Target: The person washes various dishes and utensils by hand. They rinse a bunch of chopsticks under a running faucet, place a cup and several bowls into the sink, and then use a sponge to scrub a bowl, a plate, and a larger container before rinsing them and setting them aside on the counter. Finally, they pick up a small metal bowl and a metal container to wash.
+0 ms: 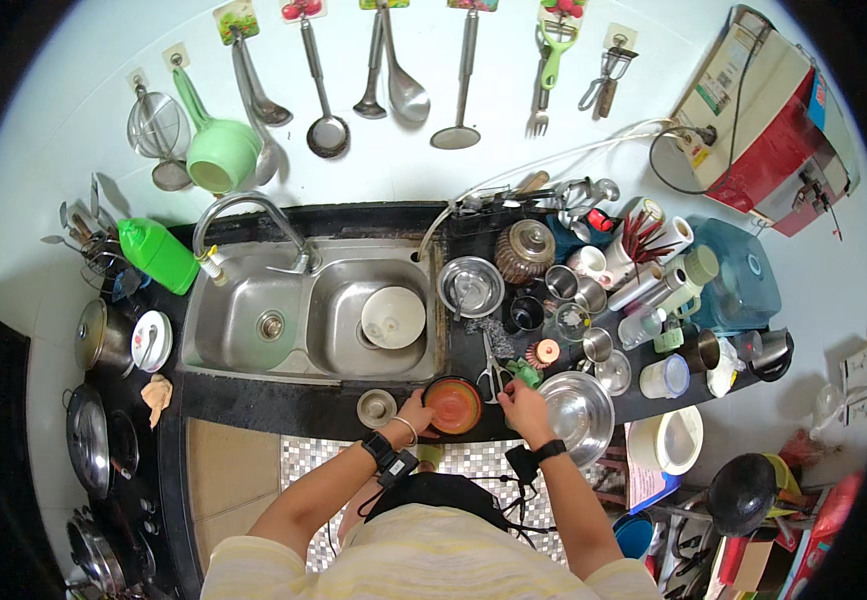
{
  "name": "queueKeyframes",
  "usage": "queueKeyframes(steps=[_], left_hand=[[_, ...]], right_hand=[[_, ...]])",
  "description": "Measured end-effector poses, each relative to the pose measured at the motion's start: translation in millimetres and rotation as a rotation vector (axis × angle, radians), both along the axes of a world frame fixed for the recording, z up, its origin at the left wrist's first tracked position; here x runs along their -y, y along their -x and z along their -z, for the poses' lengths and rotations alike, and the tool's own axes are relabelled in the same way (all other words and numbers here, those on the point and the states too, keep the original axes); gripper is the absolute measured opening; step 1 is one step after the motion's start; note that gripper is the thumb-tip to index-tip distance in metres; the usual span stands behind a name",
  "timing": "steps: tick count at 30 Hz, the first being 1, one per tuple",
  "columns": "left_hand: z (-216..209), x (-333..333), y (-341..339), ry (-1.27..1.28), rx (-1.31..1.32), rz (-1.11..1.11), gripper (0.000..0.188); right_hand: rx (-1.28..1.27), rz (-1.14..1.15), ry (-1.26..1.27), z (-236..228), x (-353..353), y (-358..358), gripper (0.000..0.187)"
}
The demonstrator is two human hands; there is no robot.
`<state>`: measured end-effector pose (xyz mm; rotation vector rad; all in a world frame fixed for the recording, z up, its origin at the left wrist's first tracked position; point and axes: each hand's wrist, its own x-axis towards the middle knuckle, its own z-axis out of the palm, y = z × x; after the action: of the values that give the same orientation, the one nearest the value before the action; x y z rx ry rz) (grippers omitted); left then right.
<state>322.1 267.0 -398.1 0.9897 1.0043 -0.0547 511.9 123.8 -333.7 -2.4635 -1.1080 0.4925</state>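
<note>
At the counter's front edge, my left hand grips the left rim of a round orange bowl with a dark edge. To its left stands a small round metal dish. My right hand is closed, its fingers pinching a crumpled green piece that looks like cloth or soft plastic; the fingertips are partly hidden. Between the two hands lies a pair of scissors, handles towards me. Just right of my right hand sits a wide shiny steel bowl.
A double steel sink holds a white bowl in its right basin. Cups, jars and a glass jar crowd the counter's right side. A green bottle stands left of the tap. Ladles hang on the wall.
</note>
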Motion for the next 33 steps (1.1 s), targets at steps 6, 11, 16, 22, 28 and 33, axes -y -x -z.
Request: queueKeyframes(steps=[6,11,16,22,28,33], left_hand=[[-32,-14,-31,0.083,0.036,-0.053,0.058],[-20,-30,-56,0.105,0.096,-0.008,0.052],[-29,-27,-92,0.112,0.119,-0.160,0.045],[5,-30,-110,0.103,0.122,-0.191,0.049],[-23,-28,-108,0.096,0.047,-0.114,0.071],[-42,-53,-46,0.073,0.132,-0.012,0.060]], right_hand=[[-0.081,0.064,-0.012,-39,40,-4,0.025],[-0.106,0.065,-0.094,-49,58,-9,0.025],[-0.164,0.128,-0.102,-62,78,-8,0.025],[-0.222,0.170,-0.133,-68,92,-3,0.025],[-0.223,0.096,-0.076,-69,76,9,0.022],[-0.300,-0.056,-0.118,-80,32,26,0.026]])
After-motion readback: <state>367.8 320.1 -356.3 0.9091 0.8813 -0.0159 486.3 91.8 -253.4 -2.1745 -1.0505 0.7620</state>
